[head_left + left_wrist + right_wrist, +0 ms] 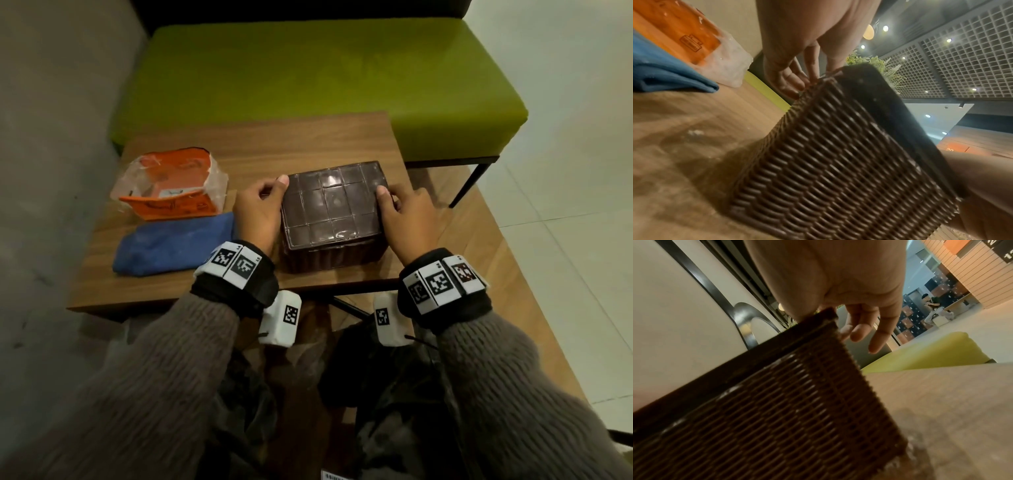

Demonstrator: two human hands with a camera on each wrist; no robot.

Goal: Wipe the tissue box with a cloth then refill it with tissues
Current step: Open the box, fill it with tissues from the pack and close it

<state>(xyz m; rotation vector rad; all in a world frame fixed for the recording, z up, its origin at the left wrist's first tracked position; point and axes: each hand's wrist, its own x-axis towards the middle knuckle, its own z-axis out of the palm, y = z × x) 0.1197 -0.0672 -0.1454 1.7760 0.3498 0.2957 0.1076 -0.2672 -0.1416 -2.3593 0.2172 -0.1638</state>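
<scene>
Gripping the dark brown woven tissue box [334,212] by its lid edges, left hand [257,212] and right hand [407,219] pinch with curled fingers; I judge an uneven pull could tip it off the wooden table [239,144].

Head view looks down; both wrist views closely flank the tissue box [331,214]

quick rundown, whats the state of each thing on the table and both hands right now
tissue box: closed, standing on the table, held at both ends
left hand: grip on the box's left end, thumb on the top edge
right hand: grip on the box's right end, thumb on the top edge
blue cloth: folded, lying untouched left of the box
tissue pack: orange, in clear plastic wrap, lying behind the cloth
</scene>
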